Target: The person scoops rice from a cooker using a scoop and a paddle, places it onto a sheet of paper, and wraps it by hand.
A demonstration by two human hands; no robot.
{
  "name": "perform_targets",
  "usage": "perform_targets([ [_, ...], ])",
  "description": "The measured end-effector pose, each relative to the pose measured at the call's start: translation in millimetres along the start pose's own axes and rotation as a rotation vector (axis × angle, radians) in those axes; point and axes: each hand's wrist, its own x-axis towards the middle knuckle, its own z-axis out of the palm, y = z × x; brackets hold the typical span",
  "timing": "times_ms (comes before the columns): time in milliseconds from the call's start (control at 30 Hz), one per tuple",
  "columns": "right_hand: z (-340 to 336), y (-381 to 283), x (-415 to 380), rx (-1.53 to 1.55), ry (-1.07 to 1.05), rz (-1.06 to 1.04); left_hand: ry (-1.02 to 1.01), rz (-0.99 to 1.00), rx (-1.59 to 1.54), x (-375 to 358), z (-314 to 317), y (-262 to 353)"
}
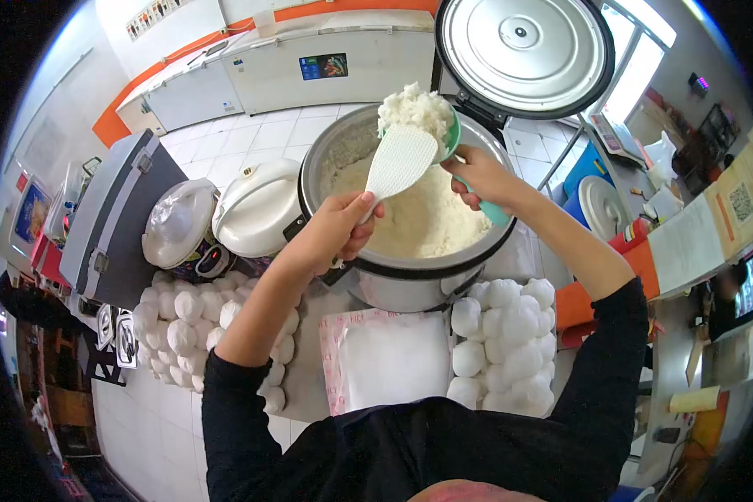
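My left hand (340,227) is closed round the handle of a white rice paddle (403,159) with a dimpled blade. In my right hand (485,181) is a green scoop (453,134), its teal handle slanting down past my fingers. Cooked white rice (415,112) is heaped in the scoop, and the paddle's blade lies against the heap. Both tools are held above a large rice cooker (325,142) with more rice (431,219) inside. The cooker's round metal lid (523,38) stands raised behind it.
White sheets (396,364) lie before the cooker. Piles of white wrapped balls flank them, left (188,309) and right (504,343). Two smaller cookers (255,209) and a grey box (117,222) stand at left. A blue bucket with a white lid (601,205) is at right.
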Motion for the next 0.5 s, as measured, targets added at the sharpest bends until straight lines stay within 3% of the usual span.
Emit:
perform_targets([
  [100, 5.7, 3.4, -5.9, -0.302, 0.213, -0.191, -0.006, -0.058, -0.002, 0.1, 6.8, 6.5],
  [267, 18.3, 6.2, -13.4, -0.436, 0.236, -0.186, -0.03, -0.029, -0.08, 4.7, 20.0, 5.1],
  [333, 19.8, 17.1, -8.8, -0.629, 0.402, -0.435, -0.005, -0.045, -0.123, 8.9, 27.5, 2.7],
  [367, 21.5, 16.4, -10.8, -0.597, 0.379, -0.349, -0.002, -0.001, -0.214, 9.4, 32.3, 3.5],
  [500, 16.7, 20.2, -13.5, -0.611, 0.37, -0.33, 0.007, 0.067, -0.372, 13.3, 40.1, 7.6],
])
